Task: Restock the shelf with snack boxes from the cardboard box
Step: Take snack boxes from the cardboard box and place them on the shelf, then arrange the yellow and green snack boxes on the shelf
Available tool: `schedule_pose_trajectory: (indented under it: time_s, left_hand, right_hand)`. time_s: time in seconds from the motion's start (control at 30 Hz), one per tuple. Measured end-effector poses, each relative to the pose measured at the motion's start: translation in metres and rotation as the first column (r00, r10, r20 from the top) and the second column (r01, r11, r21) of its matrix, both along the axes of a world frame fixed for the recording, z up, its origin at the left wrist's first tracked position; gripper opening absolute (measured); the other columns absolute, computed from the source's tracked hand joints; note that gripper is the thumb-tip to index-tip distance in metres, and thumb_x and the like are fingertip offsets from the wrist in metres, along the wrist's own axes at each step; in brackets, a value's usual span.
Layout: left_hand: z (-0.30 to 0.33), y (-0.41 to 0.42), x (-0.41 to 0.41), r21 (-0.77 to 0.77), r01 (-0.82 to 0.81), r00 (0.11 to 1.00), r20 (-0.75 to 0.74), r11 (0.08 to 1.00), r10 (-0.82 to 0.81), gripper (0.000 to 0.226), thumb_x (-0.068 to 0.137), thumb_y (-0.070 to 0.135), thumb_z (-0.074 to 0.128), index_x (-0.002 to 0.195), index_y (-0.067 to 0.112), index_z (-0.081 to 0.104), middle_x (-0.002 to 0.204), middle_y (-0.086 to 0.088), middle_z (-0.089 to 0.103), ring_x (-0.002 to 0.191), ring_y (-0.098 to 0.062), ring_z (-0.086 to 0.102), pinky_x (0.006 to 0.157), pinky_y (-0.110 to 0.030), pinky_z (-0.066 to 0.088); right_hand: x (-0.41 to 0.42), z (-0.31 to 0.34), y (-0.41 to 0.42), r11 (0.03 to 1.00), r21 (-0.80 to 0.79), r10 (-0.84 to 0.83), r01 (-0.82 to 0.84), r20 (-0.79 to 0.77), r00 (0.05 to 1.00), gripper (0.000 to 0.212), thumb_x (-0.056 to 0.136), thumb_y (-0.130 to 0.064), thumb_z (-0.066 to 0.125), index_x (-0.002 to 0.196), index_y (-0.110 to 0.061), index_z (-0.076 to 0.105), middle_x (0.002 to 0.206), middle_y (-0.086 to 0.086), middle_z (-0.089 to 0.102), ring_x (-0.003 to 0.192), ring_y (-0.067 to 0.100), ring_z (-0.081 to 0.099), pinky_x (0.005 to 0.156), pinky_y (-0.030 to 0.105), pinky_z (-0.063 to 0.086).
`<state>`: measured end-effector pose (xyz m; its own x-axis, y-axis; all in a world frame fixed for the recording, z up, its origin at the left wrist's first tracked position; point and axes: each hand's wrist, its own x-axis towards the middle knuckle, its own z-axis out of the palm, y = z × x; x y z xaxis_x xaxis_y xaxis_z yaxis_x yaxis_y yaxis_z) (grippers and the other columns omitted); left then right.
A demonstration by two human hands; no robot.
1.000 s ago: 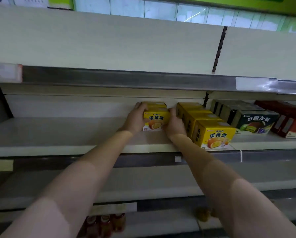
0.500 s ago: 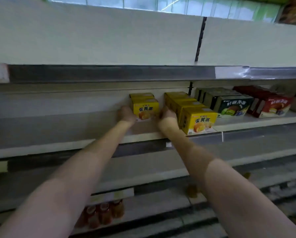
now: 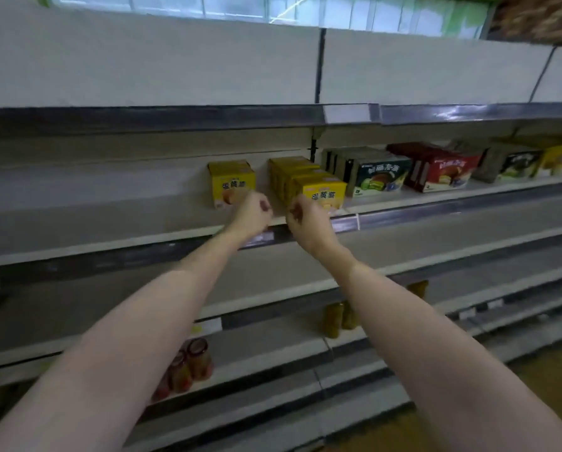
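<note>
Done: yellow snack box (image 3: 232, 184) standing near shelf (image 3: 77, 246) front edge, beside yellow row (image 3: 309, 184).
Hands: left hand (image 3: 252, 212), right hand (image 3: 307, 220) loosely curled, grasping nothing.
Left: more boxes, judging by bare shelf leftward.

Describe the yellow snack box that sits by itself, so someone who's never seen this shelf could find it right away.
Find the middle shelf that carries a line of snack boxes. Left of the green boxes stands a front-to-back row of yellow boxes, and left of that, across a gap, the lone yellow box. Nothing stands to its left, and the left hand hangs just before it.
</note>
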<state>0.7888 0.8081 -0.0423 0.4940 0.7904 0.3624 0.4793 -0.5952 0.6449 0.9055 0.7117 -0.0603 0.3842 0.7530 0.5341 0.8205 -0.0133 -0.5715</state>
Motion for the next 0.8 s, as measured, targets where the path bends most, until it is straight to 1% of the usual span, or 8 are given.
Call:
schedule_pose_trajectory:
  time_s: [0.07, 0.13, 0.27, 0.37, 0.47, 0.6, 0.7, 0.8]
  left_hand:
    - [-0.005, -0.023, 0.018, -0.031, 0.009, 0.999, -0.053, 0.999, -0.010, 0.031, 0.086, 0.004, 0.060, 0.059, 0.021, 0.057, 0.061, -0.002, 0.061, 0.062, -0.024, 0.062, 0.062, -0.028, 0.046]
    - [-0.014, -0.055, 0.040, -0.092, 0.039, 0.990, -0.131, 0.995, -0.051, 0.020, 0.088, 0.012, 0.060, 0.068, 0.016, 0.063, 0.065, -0.005, 0.066, 0.065, -0.025, 0.066, 0.063, -0.032, 0.053]
    - [-0.054, -0.136, 0.098, -0.141, 0.226, 0.939, -0.233, 0.964, -0.254, 0.014, 0.087, 0.015, 0.060, 0.074, 0.016, 0.065, 0.076, -0.006, 0.068, 0.076, -0.026, 0.066, 0.069, -0.036, 0.054]
    - [-0.095, -0.201, 0.144, -0.170, 0.284, 0.914, -0.248, 0.944, -0.320, 0.012, 0.088, 0.021, 0.059, 0.079, 0.019, 0.067, 0.076, -0.002, 0.068, 0.074, -0.022, 0.066, 0.068, -0.036, 0.055]
    - [-0.131, -0.265, 0.183, -0.169, 0.350, 0.884, -0.266, 0.921, -0.385, 0.013, 0.088, 0.019, 0.057, 0.077, 0.019, 0.064, 0.078, -0.001, 0.067, 0.073, -0.020, 0.063, 0.066, -0.034, 0.053]
    - [-0.174, -0.343, 0.234, -0.215, 0.496, 0.796, -0.274, 0.841, -0.540, 0.011, 0.089, 0.016, 0.060, 0.083, 0.010, 0.067, 0.085, -0.008, 0.068, 0.081, -0.024, 0.062, 0.072, -0.036, 0.049]
    - [-0.205, -0.396, 0.277, -0.318, 0.594, 0.690, -0.271, 0.739, -0.671, 0.010, 0.090, 0.021, 0.064, 0.090, 0.011, 0.067, 0.089, -0.008, 0.068, 0.084, -0.024, 0.063, 0.075, -0.037, 0.052]
    - [-0.233, -0.450, 0.321, -0.413, 0.674, 0.578, -0.222, 0.612, -0.785, 0.014, 0.092, 0.017, 0.064, 0.100, 0.007, 0.068, 0.094, -0.006, 0.065, 0.084, -0.017, 0.059, 0.067, -0.022, 0.048]
  right_hand:
    - [0.018, -0.005, -0.035, 1.000, -0.020, -0.013, 0.013, -0.007, 1.000, 0.003, 0.090, -0.010, 0.058, 0.093, -0.011, 0.059, 0.091, 0.006, 0.064, 0.084, 0.025, 0.058, 0.066, 0.030, 0.039]
    - [0.038, -0.011, -0.075, 0.997, -0.063, -0.048, 0.044, -0.057, 0.997, 0.003, 0.093, -0.014, 0.057, 0.095, -0.015, 0.057, 0.094, 0.005, 0.066, 0.085, 0.021, 0.060, 0.069, 0.029, 0.044]
    - [0.081, -0.043, -0.164, 0.978, -0.174, -0.140, 0.111, -0.164, 0.977, 0.003, 0.094, -0.015, 0.059, 0.094, -0.018, 0.057, 0.090, -0.001, 0.063, 0.083, 0.016, 0.060, 0.076, 0.029, 0.050]
    - [0.119, -0.078, -0.231, 0.949, -0.264, -0.227, 0.172, -0.192, 0.955, 0.007, 0.095, -0.016, 0.058, 0.089, -0.018, 0.055, 0.092, 0.001, 0.065, 0.087, 0.021, 0.062, 0.077, 0.029, 0.045]
    - [0.154, -0.113, -0.294, 0.906, -0.360, -0.321, 0.222, -0.242, 0.916, 0.005, 0.097, -0.018, 0.056, 0.097, -0.014, 0.059, 0.094, 0.005, 0.064, 0.089, 0.024, 0.060, 0.075, 0.028, 0.044]
    - [0.188, -0.163, -0.381, 0.837, -0.393, -0.519, 0.382, -0.345, 0.782, 0.016, 0.094, -0.017, 0.062, 0.107, -0.008, 0.064, 0.101, 0.007, 0.067, 0.095, 0.024, 0.063, 0.080, 0.032, 0.050]
    - [0.203, -0.192, -0.447, 0.754, -0.376, -0.656, 0.538, -0.426, 0.622, 0.009, 0.091, -0.010, 0.063, 0.100, -0.008, 0.065, 0.093, 0.003, 0.065, 0.088, 0.021, 0.059, 0.072, 0.024, 0.040]
    - [0.220, -0.217, -0.508, 0.626, -0.414, -0.777, 0.661, -0.405, 0.482, 0.004, 0.091, -0.010, 0.063, 0.091, -0.011, 0.060, 0.087, 0.003, 0.060, 0.082, 0.020, 0.052, 0.066, 0.023, 0.030]
